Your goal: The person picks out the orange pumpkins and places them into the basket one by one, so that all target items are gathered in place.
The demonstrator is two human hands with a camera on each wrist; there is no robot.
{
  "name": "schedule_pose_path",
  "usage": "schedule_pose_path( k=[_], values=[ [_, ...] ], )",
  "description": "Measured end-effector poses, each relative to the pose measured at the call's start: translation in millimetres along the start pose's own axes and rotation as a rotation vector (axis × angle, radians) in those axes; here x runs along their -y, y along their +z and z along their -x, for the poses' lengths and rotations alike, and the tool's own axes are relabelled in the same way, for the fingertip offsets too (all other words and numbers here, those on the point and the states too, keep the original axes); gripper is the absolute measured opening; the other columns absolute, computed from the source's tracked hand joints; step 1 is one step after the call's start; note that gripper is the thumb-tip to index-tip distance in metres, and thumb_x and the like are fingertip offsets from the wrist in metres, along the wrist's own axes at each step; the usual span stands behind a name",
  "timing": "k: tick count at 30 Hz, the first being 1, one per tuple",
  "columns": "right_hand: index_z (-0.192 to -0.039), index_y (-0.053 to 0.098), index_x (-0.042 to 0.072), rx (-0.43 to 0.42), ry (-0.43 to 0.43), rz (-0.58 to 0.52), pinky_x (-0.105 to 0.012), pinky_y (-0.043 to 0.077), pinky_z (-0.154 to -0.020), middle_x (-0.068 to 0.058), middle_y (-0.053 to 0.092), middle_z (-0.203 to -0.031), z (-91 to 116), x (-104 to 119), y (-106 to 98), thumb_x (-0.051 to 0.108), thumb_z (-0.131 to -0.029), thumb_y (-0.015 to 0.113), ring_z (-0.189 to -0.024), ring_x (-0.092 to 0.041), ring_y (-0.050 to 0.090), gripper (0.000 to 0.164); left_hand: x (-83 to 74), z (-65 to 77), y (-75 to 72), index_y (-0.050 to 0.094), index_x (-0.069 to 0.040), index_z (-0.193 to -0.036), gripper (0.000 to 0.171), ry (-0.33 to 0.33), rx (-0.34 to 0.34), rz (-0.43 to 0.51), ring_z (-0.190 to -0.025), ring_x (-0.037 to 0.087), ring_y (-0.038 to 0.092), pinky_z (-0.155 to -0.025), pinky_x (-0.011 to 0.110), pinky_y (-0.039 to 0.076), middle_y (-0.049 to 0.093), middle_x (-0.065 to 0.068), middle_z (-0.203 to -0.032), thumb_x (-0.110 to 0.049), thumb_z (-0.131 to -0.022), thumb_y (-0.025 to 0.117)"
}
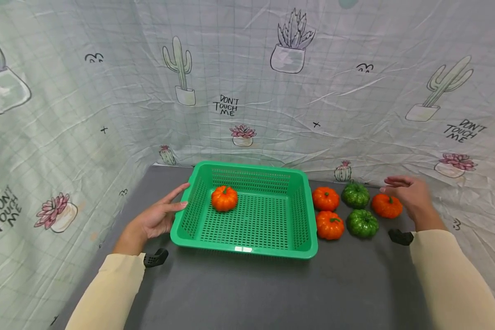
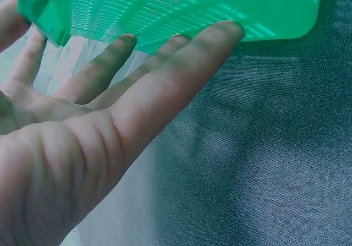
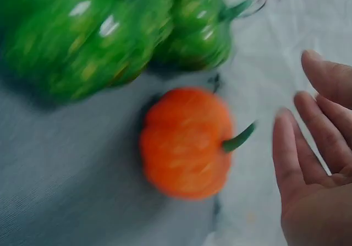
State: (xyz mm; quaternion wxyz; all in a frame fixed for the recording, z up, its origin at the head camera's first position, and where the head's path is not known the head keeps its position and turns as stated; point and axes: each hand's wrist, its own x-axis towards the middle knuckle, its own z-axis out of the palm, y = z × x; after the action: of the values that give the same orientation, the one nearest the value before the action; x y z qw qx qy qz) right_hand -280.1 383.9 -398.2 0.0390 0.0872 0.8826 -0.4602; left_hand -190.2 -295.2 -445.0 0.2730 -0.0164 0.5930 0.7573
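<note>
A green perforated plastic basket stands on the grey table, with one small orange pumpkin inside at its left. My left hand is at the basket's left side. In the left wrist view its straight fingers touch the outer wall. My right hand hovers just over the rightmost orange pumpkin, fingers loosely extended, holding nothing. The right wrist view has that pumpkin with its green stem pointing toward the fingertips, a gap between them.
Right of the basket stand two orange pumpkins and two green pumpkins, close together. A cactus-print cloth hangs behind and at both sides of the table.
</note>
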Motion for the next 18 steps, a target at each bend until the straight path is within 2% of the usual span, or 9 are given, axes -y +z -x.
schedule_pose_path(
  k=[1,2,4,6,8,10,12,14,18],
  values=[
    [-0.150,0.049,0.008,-0.023,0.021,-0.015,-0.048,0.044,-0.115,0.046,0.054,-0.086,0,-6,0,0.032,-0.099,0.074,-0.086,0.020,0.054,0.062,0.2,-0.1,-0.1,0.004,-0.043,-0.167,0.077,-0.001,0.000,-0.001,-0.116,0.026,0.070,-0.092,0.056,0.059,0.050,0.005,-0.144,-0.019,-0.111,0.051],
    [-0.150,0.050,0.009,-0.056,0.045,-0.031,-0.047,0.044,-0.116,0.045,0.054,-0.086,1,-11,0,0.031,-0.098,0.074,-0.085,0.019,0.053,0.061,0.3,-0.2,-0.2,0.004,-0.043,-0.167,0.077,-0.001,0.003,-0.001,-0.116,0.026,0.070,-0.092,0.056,0.059,0.050,0.005,-0.143,-0.019,-0.111,0.051],
    [-0.149,0.052,0.011,-0.142,0.098,-0.043,-0.034,0.048,-0.107,0.041,0.054,-0.089,-1,-22,0,0.035,-0.096,0.076,-0.086,0.016,0.051,0.063,0.3,0.0,-0.3,0.004,-0.044,-0.167,0.077,0.003,0.004,-0.004,-0.115,0.026,0.070,-0.092,0.055,0.059,0.051,0.004,-0.142,-0.018,-0.111,0.050],
    [-0.152,0.050,0.009,-0.217,0.136,-0.038,-0.028,0.048,-0.101,0.026,0.066,-0.107,-3,-31,2,0.039,-0.095,0.076,-0.099,0.004,0.056,0.070,0.0,0.3,-0.4,0.004,-0.044,-0.167,0.077,0.006,0.003,-0.005,-0.116,0.026,0.070,-0.092,0.055,0.059,0.051,0.003,-0.142,-0.018,-0.111,0.050],
    [-0.157,0.046,0.007,-0.248,0.163,-0.012,-0.032,0.049,-0.105,0.004,0.067,-0.138,-4,-40,5,0.045,-0.094,0.076,-0.121,-0.016,0.058,0.079,-0.6,0.7,-0.2,0.004,-0.044,-0.167,0.077,0.008,0.002,-0.006,-0.116,0.026,0.070,-0.092,0.055,0.059,0.051,0.003,-0.142,-0.018,-0.111,0.050],
    [-0.162,0.034,0.004,-0.220,0.164,0.024,-0.048,0.042,-0.117,-0.016,0.046,-0.162,-5,-48,8,0.049,-0.095,0.072,-0.144,-0.035,0.045,0.089,-0.4,1.2,-0.2,0.003,-0.044,-0.167,0.077,0.006,-0.001,-0.006,-0.116,0.026,0.070,-0.092,0.055,0.059,0.051,0.003,-0.142,-0.018,-0.111,0.050],
    [-0.164,0.025,0.001,-0.172,0.147,0.060,-0.060,0.032,-0.122,-0.026,0.026,-0.169,-6,-57,12,0.050,-0.097,0.068,-0.154,-0.047,0.029,0.094,0.0,1.7,-0.2,0.004,-0.044,-0.167,0.077,0.002,-0.004,-0.005,-0.117,0.026,0.070,-0.093,0.056,0.059,0.050,0.005,-0.144,-0.018,-0.111,0.050],
    [-0.164,0.020,-0.002,-0.133,0.131,0.086,-0.064,0.028,-0.123,-0.029,0.022,-0.168,-7,-64,15,0.049,-0.099,0.066,-0.154,-0.052,0.024,0.095,0.7,1.8,-0.1,0.004,-0.044,-0.167,0.077,-0.002,-0.005,-0.005,-0.118,0.027,0.069,-0.093,0.056,0.059,0.050,0.005,-0.144,-0.018,-0.111,0.050],
    [-0.162,0.021,-0.007,-0.130,0.094,0.141,-0.065,0.032,-0.119,-0.036,0.027,-0.163,-10,-77,23,0.043,-0.099,0.067,-0.148,-0.054,0.032,0.093,1.2,0.7,0.2,0.004,-0.044,-0.167,0.076,-0.001,-0.001,-0.008,-0.118,0.027,0.069,-0.094,0.057,0.059,0.049,0.006,-0.145,-0.018,-0.112,0.049]
  ],
)
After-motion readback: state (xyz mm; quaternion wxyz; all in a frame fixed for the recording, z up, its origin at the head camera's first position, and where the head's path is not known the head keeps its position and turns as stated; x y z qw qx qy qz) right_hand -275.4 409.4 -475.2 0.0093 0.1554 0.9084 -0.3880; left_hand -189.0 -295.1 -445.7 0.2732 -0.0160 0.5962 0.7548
